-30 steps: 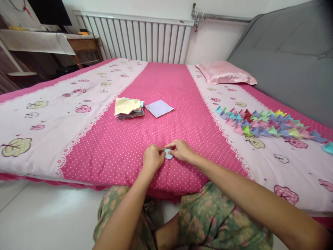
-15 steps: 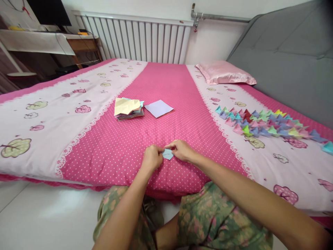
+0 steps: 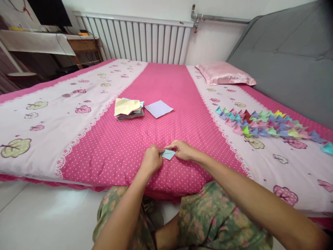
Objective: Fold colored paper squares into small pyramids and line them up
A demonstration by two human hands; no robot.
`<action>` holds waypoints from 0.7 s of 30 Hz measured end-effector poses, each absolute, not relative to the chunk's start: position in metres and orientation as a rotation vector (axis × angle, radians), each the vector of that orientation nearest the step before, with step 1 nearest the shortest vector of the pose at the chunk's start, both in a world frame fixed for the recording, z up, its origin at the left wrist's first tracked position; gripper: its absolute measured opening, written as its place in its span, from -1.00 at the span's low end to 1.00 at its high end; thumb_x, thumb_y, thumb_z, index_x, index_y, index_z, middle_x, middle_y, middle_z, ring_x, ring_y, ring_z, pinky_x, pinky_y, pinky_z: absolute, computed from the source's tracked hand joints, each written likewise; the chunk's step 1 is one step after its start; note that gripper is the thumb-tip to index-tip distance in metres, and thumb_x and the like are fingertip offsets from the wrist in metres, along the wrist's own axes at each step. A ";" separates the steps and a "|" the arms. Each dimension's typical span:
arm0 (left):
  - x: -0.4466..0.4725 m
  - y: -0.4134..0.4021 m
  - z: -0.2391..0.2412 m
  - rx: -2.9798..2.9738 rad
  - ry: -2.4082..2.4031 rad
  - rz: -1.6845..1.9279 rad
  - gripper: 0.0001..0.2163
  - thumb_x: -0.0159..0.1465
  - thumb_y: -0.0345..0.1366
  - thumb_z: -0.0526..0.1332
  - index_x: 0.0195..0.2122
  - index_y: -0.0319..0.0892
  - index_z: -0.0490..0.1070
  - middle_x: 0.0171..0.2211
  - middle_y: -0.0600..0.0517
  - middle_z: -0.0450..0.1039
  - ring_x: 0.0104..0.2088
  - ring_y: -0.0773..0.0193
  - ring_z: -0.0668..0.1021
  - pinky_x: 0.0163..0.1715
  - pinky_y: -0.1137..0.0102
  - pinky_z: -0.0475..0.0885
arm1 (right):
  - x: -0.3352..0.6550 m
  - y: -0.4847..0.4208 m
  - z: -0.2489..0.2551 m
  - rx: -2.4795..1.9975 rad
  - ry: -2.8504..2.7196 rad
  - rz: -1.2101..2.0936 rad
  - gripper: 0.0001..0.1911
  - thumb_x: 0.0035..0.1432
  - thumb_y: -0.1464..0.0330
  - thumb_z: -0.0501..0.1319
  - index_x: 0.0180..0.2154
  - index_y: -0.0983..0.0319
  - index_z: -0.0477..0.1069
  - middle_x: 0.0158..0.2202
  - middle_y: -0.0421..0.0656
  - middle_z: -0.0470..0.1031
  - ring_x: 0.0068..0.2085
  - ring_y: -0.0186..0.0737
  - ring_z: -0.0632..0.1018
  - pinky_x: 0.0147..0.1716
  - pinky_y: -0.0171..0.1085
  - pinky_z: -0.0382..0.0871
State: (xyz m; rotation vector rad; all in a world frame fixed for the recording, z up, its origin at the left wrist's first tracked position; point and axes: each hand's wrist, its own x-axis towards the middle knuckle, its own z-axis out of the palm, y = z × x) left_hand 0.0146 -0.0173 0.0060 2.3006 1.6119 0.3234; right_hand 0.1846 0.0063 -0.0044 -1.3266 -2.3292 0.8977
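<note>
A small light blue folded paper (image 3: pixel 168 154) lies on the pink dotted bedspread (image 3: pixel 166 90) near the bed's front edge. My left hand (image 3: pixel 151 160) pinches its left side with fingers closed. My right hand (image 3: pixel 182 149) pinches its upper right edge, fingers pressed together. Farther back on the bed lie a stack of coloured paper sheets (image 3: pixel 128 108) with a yellow sheet on top and a single lilac sheet (image 3: pixel 159 108) beside it.
Several folded paper pieces in many colours (image 3: pixel 265 125) lie in rows on the right side of the bed. A pink pillow (image 3: pixel 224 73) rests by the grey headboard (image 3: pixel 291 59). A white radiator (image 3: pixel 137 38) stands behind the bed, a shelf (image 3: pixel 39 40) at left.
The blue paper shows more between my hands and has been turned slightly. My hands have shifted a little; nothing else moved.
</note>
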 end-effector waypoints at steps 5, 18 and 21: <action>0.010 -0.019 0.008 2.317 1.532 0.353 -0.70 0.02 -0.48 0.03 -0.31 -0.15 0.49 -0.48 -0.02 0.33 -0.41 0.26 0.39 -0.38 0.42 0.25 | 0.192 0.003 0.005 -1.242 -2.441 0.801 -0.41 -0.13 0.63 0.05 -0.01 0.16 0.34 -0.32 -0.17 0.45 -0.37 -0.34 0.40 -0.35 -0.40 0.22; 0.006 -0.024 0.012 2.315 1.332 0.523 -0.75 0.06 -0.43 0.08 -0.25 -0.19 0.44 -0.35 -0.03 0.32 -0.37 0.30 0.39 -0.32 0.43 0.27 | 0.196 0.001 0.017 -1.106 -2.413 0.794 -0.69 0.13 0.37 0.07 -0.08 0.18 0.39 -0.32 -0.12 0.41 -0.28 -0.28 0.39 -0.26 -0.33 0.22; 0.006 -0.022 0.010 2.281 1.332 0.585 -0.75 0.12 -0.40 0.06 -0.21 -0.17 0.44 -0.32 -0.04 0.36 -0.33 0.29 0.41 -0.27 0.42 0.27 | 0.193 0.001 0.017 -1.168 -2.315 0.787 -0.72 0.12 0.41 0.07 -0.14 0.18 0.44 -0.30 -0.12 0.41 -0.27 -0.28 0.40 -0.24 -0.32 0.23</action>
